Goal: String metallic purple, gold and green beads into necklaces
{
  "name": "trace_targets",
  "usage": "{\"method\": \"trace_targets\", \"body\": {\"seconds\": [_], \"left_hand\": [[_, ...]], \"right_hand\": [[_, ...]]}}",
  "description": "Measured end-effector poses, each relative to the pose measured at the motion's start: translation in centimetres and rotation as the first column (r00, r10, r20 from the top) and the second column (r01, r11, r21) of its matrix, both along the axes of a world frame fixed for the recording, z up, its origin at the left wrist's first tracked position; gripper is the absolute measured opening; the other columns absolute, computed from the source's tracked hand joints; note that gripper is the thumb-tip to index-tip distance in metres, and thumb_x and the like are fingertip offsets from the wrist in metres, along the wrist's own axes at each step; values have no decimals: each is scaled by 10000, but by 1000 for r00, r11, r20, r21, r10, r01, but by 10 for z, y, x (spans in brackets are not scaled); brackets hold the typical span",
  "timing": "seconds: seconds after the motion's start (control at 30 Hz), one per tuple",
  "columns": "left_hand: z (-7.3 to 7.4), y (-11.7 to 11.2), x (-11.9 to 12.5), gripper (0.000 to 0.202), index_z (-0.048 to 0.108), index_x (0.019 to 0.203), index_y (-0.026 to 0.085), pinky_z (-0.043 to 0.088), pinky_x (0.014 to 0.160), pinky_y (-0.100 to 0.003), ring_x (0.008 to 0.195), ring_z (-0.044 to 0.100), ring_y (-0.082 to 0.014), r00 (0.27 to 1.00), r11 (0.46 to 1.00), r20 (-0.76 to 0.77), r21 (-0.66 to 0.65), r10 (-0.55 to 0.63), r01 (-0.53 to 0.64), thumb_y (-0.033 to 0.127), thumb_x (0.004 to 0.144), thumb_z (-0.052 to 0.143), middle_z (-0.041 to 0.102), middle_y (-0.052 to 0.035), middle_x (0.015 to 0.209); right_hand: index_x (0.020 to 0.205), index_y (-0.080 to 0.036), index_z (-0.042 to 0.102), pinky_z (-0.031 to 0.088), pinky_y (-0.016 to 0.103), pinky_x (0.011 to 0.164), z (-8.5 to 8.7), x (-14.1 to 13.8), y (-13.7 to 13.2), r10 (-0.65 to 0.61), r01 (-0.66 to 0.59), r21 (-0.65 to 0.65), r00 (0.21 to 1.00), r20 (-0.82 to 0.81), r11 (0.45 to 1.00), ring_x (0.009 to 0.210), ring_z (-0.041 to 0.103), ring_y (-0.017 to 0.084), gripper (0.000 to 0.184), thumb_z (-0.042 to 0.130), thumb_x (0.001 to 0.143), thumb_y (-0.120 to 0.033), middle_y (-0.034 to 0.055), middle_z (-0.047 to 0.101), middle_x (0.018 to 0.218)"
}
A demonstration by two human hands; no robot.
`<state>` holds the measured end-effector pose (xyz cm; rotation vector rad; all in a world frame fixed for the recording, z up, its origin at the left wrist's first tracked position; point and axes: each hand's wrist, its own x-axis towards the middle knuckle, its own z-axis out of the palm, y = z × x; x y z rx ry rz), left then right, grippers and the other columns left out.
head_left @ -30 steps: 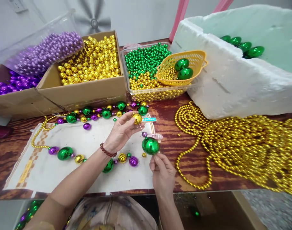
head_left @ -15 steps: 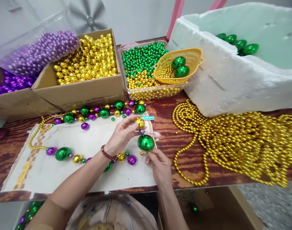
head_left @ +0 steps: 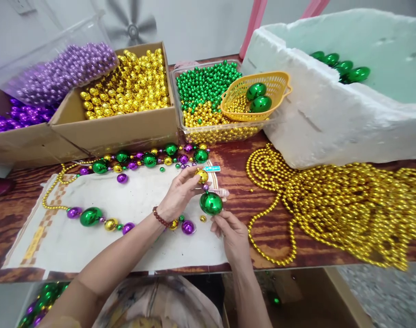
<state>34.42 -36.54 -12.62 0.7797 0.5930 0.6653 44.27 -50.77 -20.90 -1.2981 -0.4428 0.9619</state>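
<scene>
My left hand (head_left: 179, 196) pinches a gold bead (head_left: 202, 176) on a thin string. Just below it on the same string sit a small purple bead (head_left: 205, 187) and a large green bead (head_left: 211, 203). My right hand (head_left: 230, 232) is closed under the green bead, pinching the string's lower end. A partly strung garland of green, purple and gold beads (head_left: 92, 216) lies looped on a white cloth (head_left: 92, 241) beneath my hands.
Behind stand a box of purple beads (head_left: 20, 118), a cardboard box of gold beads (head_left: 126, 91), a clear tub of green and gold beads (head_left: 204, 91) with a yellow basket (head_left: 254, 98), and a white foam box (head_left: 331, 105). Gold bead strands (head_left: 347, 205) pile at right.
The gold bead in my left hand has slid down the string toward the purple and green beads. Both hands stayed close together over the cloth.
</scene>
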Motion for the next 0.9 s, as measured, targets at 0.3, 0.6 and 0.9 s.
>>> {"method": "trace_targets", "body": {"seconds": [0.3, 0.6, 0.9], "left_hand": [[-20, -8, 34, 350, 557, 1111, 266, 544, 706, -242, 775, 696, -128, 991, 985, -5, 111, 136, -135, 483, 860, 669, 654, -3, 1030], [-22, -3, 57, 298, 560, 1071, 248, 440, 485, -190, 483, 584, -81, 986, 965, -145, 258, 81, -41, 472, 884, 623, 585, 46, 726], [-23, 3, 59, 300, 656, 1015, 206, 432, 457, -236, 469, 586, -106, 919, 879, -222, 287, -326, 381, 459, 855, 665, 643, -12, 806]], "right_hand": [[637, -173, 649, 313, 219, 442, 3, -3, 12, -27, 29, -34, 997, 66, 999, 431, 427, 92, 295, 740, 763, -423, -23, 558, 470], [789, -182, 729, 342, 223, 444, 22, 30, 8, 8, 1, -38, 974, 225, 999, 439, 467, 101, 195, 720, 788, -376, -43, 559, 487], [740, -168, 711, 346, 201, 396, 43, 84, 76, -92, 69, 129, 980, 175, 989, 411, 438, 69, 263, 803, 673, -406, -47, 582, 529]]}}
